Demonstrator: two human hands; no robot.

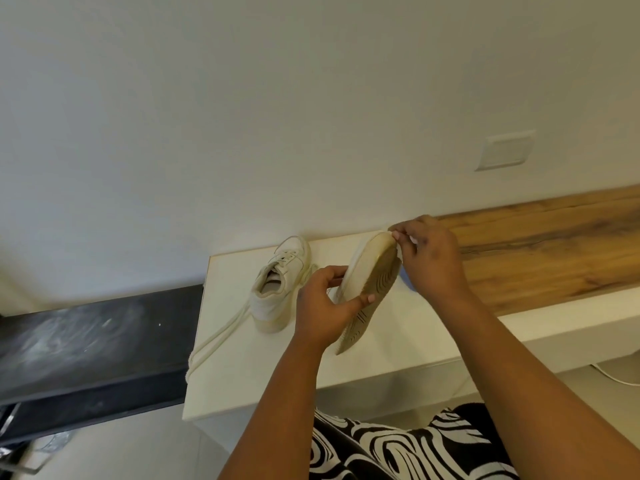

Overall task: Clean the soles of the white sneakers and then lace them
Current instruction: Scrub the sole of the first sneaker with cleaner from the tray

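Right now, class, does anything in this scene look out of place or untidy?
Yes. The loose lace from the standing sneaker trails across the white table and hangs over its left edge. The sole of the held sneaker looks discoloured, brownish against the white upper.

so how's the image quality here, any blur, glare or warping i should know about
Head view: wide-angle warping tilts the wall and bows the white table edge; light is soft and even, with only faint shadows and no strong glare; the sole of the held sneaker reads sharp, while the left hand and right hand are slightly soft.
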